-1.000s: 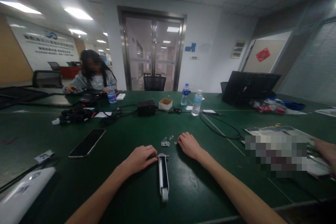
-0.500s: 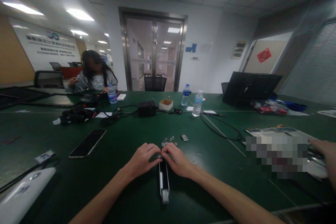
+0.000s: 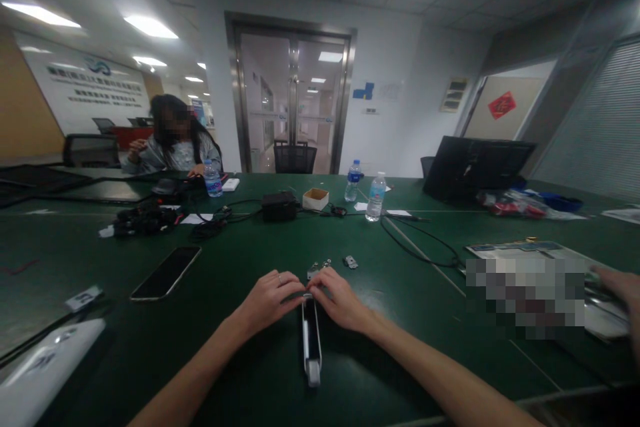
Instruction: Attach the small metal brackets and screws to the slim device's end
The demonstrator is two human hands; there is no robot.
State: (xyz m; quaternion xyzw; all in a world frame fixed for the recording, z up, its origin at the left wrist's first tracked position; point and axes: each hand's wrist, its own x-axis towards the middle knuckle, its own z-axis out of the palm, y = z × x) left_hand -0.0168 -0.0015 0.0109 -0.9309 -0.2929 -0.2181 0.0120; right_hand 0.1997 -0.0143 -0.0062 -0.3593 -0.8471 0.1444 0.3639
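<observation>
A long, narrow white frame (image 3: 319, 340) with a dark channel along its middle lies on the green table, its blunt pale end toward me. I cannot tell its kind. At its far end my left hand (image 3: 273, 297) and my right hand (image 3: 337, 300) meet, fingertips bent together in a pinch. Whatever sits between them is too small or hidden to name. Just beyond my fingers lie several small metal parts (image 3: 327, 263), partly covered by my right hand. A separate metal piece (image 3: 351, 262) rests a little to the right.
A phone (image 3: 167, 273) lies to the left, with a white device (image 3: 53, 367) nearer me. Cables, a black box (image 3: 279, 207), a small carton (image 3: 315, 199) and water bottles (image 3: 375, 197) stand farther back. Another person's hand (image 3: 617, 287) is at the right; someone sits across the table.
My hands stay at the far end of the white frame, with fingertips shifted slightly away from me. More of the frame's far end shows now.
</observation>
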